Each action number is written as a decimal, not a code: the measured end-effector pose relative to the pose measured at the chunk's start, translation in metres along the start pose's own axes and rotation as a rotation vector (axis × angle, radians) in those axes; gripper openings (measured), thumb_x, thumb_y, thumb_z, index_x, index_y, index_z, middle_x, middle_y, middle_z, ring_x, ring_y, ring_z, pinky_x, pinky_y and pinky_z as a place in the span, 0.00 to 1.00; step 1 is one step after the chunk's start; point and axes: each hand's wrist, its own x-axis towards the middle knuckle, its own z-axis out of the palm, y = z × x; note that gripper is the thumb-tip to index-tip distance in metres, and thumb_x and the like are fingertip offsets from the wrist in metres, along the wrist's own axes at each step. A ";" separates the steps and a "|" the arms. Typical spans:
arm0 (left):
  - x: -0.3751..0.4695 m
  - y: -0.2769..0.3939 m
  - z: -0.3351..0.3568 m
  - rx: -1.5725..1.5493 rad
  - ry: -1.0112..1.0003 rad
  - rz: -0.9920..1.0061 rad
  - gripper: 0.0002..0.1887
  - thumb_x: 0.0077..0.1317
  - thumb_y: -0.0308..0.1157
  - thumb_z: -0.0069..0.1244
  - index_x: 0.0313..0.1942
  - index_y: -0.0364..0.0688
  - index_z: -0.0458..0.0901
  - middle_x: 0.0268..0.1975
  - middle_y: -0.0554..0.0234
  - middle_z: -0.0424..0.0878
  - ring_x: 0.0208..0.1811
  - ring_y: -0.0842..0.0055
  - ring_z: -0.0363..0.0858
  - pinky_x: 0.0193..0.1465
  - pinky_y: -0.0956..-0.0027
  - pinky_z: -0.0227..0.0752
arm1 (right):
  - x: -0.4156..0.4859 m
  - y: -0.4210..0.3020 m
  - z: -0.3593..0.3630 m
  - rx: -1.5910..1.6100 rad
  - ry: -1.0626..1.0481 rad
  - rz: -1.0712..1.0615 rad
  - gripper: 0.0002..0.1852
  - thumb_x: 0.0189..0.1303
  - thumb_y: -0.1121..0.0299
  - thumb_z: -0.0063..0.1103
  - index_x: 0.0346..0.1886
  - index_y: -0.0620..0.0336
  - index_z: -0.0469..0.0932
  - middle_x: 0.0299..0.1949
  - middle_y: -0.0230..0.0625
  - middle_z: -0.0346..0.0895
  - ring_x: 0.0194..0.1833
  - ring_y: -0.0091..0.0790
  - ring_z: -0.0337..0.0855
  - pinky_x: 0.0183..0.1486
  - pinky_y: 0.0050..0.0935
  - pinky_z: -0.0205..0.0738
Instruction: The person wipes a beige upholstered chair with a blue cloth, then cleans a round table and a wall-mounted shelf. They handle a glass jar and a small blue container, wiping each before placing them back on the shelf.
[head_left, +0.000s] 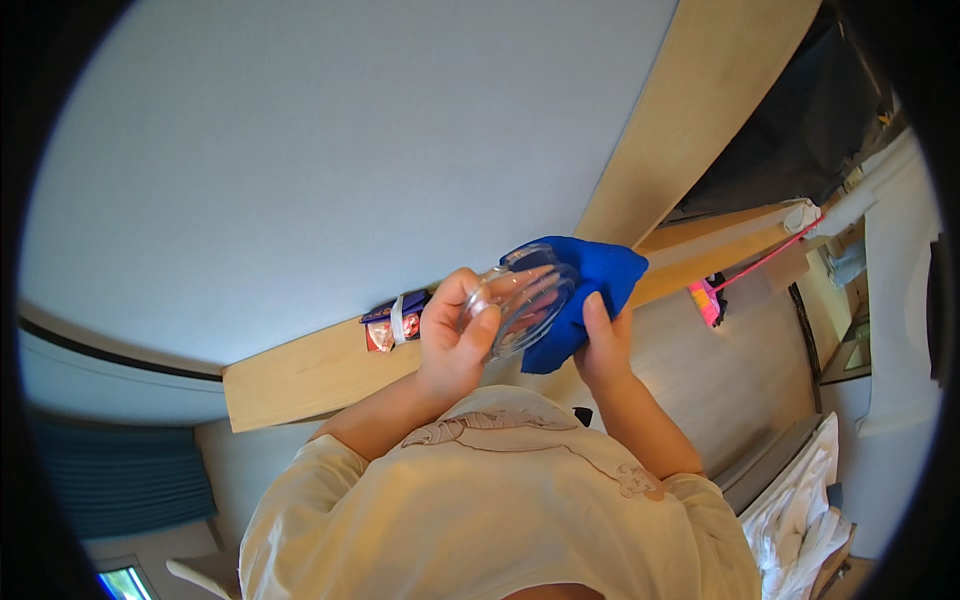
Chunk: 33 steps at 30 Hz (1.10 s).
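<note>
My left hand (457, 330) grips a round clear glass or plastic lid (529, 330) by its small knob, between thumb and fingers, with the lid tilted on its side. Just to the right, my right hand (607, 337) holds a bright blue cloth (615, 270), thumb on its near side and most fingers hidden behind it. The cloth lies against or close behind the lid's far rim; whether it touches all along cannot be told. Both hands are raised in front of my chest.
Beyond my hands runs a light wooden ledge (315, 367) along a pale wall, bearing a small bundle of packets (396, 321). A pink broom (706, 300) stands on the floor at right. White fabric (799, 510) lies at lower right, and a blue curtain (124, 480) hangs at left.
</note>
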 end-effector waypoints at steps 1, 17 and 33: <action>0.001 0.001 0.001 -0.088 0.052 0.002 0.13 0.71 0.40 0.46 0.38 0.42 0.63 0.60 0.40 0.73 0.64 0.50 0.71 0.59 0.46 0.73 | -0.004 0.008 0.005 0.017 0.031 0.022 0.22 0.67 0.67 0.57 0.62 0.61 0.67 0.55 0.35 0.73 0.54 0.29 0.74 0.58 0.30 0.69; 0.011 0.018 -0.007 -0.132 -0.114 -0.234 0.15 0.72 0.33 0.47 0.53 0.33 0.71 0.53 0.41 0.80 0.53 0.61 0.81 0.55 0.59 0.78 | -0.001 -0.029 0.036 -0.631 0.019 -0.650 0.21 0.58 0.71 0.64 0.55 0.60 0.74 0.54 0.40 0.76 0.52 0.34 0.76 0.56 0.34 0.69; 0.028 0.039 0.014 -0.160 0.185 -0.269 0.31 0.75 0.56 0.31 0.52 0.34 0.75 0.46 0.55 0.82 0.46 0.73 0.80 0.52 0.70 0.73 | -0.007 -0.033 0.045 -1.234 -0.320 -1.332 0.13 0.53 0.67 0.61 0.43 0.49 0.85 0.51 0.31 0.82 0.53 0.34 0.79 0.60 0.35 0.67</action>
